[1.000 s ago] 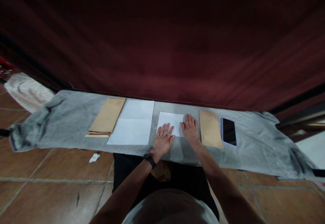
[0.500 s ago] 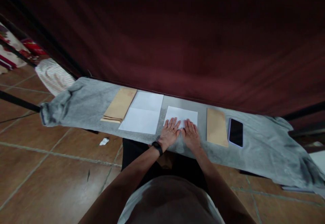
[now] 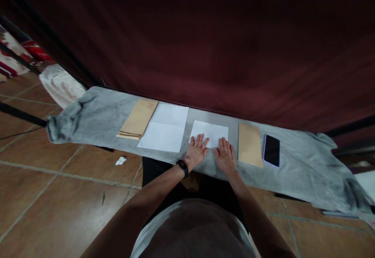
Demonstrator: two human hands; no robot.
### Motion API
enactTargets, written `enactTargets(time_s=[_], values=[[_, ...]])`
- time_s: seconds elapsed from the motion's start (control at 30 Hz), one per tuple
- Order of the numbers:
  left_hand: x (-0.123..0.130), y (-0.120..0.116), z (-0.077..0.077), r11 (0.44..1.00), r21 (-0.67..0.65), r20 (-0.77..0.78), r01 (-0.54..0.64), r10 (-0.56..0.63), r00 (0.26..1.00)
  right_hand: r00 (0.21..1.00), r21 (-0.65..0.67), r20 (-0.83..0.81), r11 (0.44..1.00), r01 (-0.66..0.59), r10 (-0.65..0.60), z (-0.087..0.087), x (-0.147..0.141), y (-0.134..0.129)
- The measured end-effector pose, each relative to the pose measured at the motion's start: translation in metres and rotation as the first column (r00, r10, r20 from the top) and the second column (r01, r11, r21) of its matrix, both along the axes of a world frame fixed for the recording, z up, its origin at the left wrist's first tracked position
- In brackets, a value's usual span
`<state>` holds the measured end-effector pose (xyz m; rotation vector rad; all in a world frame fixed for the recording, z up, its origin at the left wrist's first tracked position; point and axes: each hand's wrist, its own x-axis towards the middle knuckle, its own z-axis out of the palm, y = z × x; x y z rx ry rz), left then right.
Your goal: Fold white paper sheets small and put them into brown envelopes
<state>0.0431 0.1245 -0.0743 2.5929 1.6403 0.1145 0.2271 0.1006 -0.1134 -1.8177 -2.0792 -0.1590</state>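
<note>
Background: dark red curtain (image 3: 187,55) at 12 o'clock, brown tiled floor (image 3: 73,207) below. Work surface: narrow bench (image 3: 301,164) under a grey cloth covering. Clock centred on the small white sheet (image 3: 207,131), which lies flat in the middle of the bench.

Left hand (image 3: 196,152), 7 o'clock: palm down, fingers spread over the sheet's near edge; nothing grasped. Black wristband (image 3: 183,168) on this wrist.

Right hand (image 3: 225,158), 5 o'clock: also palm down and flattened, fingers on the sheet's near right corner; nothing grasped. Hands near each other, apart.

At 9 o'clock, just beside: larger white sheet (image 3: 164,127), lying flat, crease running across it. Beyond it, same bearing: stack of brown envelopes (image 3: 139,117), near ends slightly staggered.

Between 3 and 4 o'clock: single brown envelope (image 3: 250,145); farther along, phone (image 3: 272,150), screen dark, pale purple edge.

Floor, between 8 and 9 o'clock: white scrap (image 3: 120,161). Striped cloth (image 3: 63,84) between 9 and 10, past the bench end.
</note>
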Motion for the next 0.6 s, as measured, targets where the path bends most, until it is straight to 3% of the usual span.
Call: enactTargets(time_s=[0.5, 0.6], values=[[-0.008, -0.004, -0.016, 0.992, 0.080, 0.139, -0.100, 0.088, 0.986, 0.982, 0.001, -0.091, 0.986, 0.168, -0.167, 0.005, -0.001, 0.000], [-0.008, -0.004, -0.016, 0.993, 0.075, 0.135, -0.089, 0.079, 0.988, 0.994, -0.068, -0.085, 0.995, 0.069, -0.075, 0.014, -0.018, 0.011]])
